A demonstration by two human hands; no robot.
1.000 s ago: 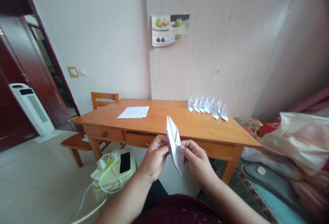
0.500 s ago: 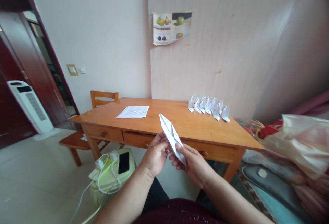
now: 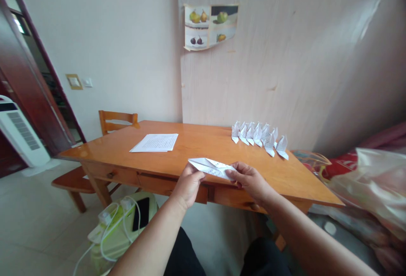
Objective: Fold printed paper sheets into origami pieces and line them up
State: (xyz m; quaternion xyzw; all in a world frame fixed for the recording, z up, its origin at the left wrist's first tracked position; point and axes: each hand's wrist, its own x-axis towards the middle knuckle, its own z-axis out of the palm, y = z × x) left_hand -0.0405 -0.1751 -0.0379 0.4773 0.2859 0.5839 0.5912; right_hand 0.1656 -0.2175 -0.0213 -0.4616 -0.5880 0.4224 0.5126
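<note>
A piece of folded paper (image 3: 212, 168), white with print on it and pointed at its left end, is stretched between my two hands just above the table's front edge. My left hand (image 3: 189, 183) pinches it near the left end, thumb on the near side. At the right end my right hand (image 3: 249, 178) grips it between thumb and fingers. Several folded paper figures (image 3: 258, 134) with upright points stand in a cluster at the table's back right. A stack of printed sheets (image 3: 155, 142) lies on the left half of the table.
The wooden table (image 3: 203, 140) has drawers along its front. A chair (image 3: 119, 119) is behind its left end, and a bench (image 3: 74, 183) is below. A pale green box (image 3: 117, 225) with cables and a phone (image 3: 141, 214) sits lower left. Plastic bags (image 3: 377, 183) are piled at right.
The folded paper has turned from a steep slant to nearly level and risen over the table edge. Both hands have moved up and farther apart with it. The view has shifted somewhat.
</note>
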